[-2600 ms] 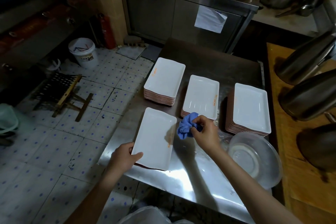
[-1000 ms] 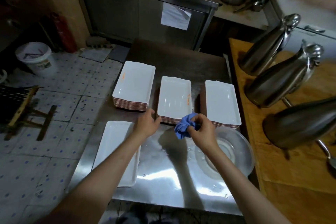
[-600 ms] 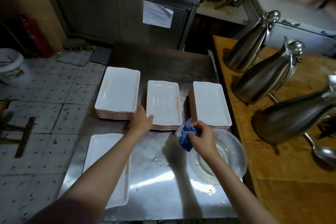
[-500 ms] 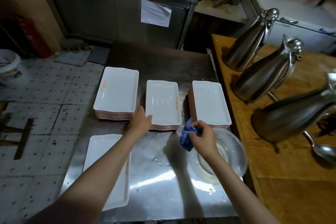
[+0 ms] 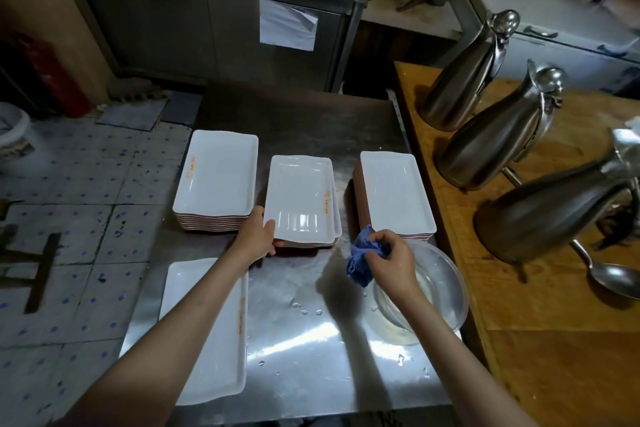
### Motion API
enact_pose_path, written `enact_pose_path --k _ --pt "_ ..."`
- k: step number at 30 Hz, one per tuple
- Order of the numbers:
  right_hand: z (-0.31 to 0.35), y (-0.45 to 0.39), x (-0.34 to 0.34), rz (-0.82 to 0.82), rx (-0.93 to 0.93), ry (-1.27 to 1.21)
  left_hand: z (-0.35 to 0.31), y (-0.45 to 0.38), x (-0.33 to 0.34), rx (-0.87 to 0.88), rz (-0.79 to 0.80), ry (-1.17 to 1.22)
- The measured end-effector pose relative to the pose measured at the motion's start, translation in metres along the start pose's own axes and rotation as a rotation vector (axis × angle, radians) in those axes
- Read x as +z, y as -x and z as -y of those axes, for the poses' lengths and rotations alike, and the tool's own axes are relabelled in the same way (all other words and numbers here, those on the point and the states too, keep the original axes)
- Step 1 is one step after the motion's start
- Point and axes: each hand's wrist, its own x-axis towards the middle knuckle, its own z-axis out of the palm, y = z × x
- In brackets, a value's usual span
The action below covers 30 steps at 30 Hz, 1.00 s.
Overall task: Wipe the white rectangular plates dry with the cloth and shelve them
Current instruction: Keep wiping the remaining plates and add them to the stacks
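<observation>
Three stacks of white rectangular plates stand in a row on the steel table (image 5: 311,340): a left stack (image 5: 216,177), a middle stack (image 5: 301,198) and a right stack (image 5: 394,194). My left hand (image 5: 256,236) grips the near left corner of the middle stack's top plate, which is lifted slightly and tilted. A single white plate (image 5: 211,329) lies at the table's near left, partly under my left forearm. My right hand (image 5: 391,256) holds a bunched blue cloth (image 5: 360,260) above the table, between the middle and right stacks.
A clear glass bowl (image 5: 440,291) sits under my right wrist at the table's right edge. Three steel jugs (image 5: 495,135) and a ladle (image 5: 609,274) are on the wooden counter to the right. Water drops dot the table. Tiled floor lies to the left.
My left hand left the single plate at the near left and reached the middle stack, now lifting its top plate's corner. The cloth hand stayed near the bowl.
</observation>
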Motion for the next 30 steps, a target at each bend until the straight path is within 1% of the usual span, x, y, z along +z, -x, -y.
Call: enact_pose_path --k 6,10,14,21,24,30 --pt "-0.002 -0.001 -0.01 -0.04 -0.007 0.016 0.006 0.006 0.003 -0.03 0.054 0.166" --pt "-0.002 -0.001 -0.019 -0.053 -0.007 0.019 0.007 0.013 0.008 -0.032 0.052 0.245" --pt "-0.003 -0.001 -0.029 -0.07 -0.015 -0.003 0.001 0.02 0.012 0.024 0.104 0.263" --pt "-0.009 -0.002 -0.048 -0.085 -0.032 0.006 -0.014 0.041 0.025 0.003 0.164 0.323" --pt "-0.014 -0.003 -0.057 -0.103 -0.022 0.01 -0.02 0.052 0.037 0.011 0.206 0.304" --pt "-0.023 0.0 -0.079 -0.086 -0.019 -0.026 -0.028 0.066 0.065 -0.001 0.229 0.271"
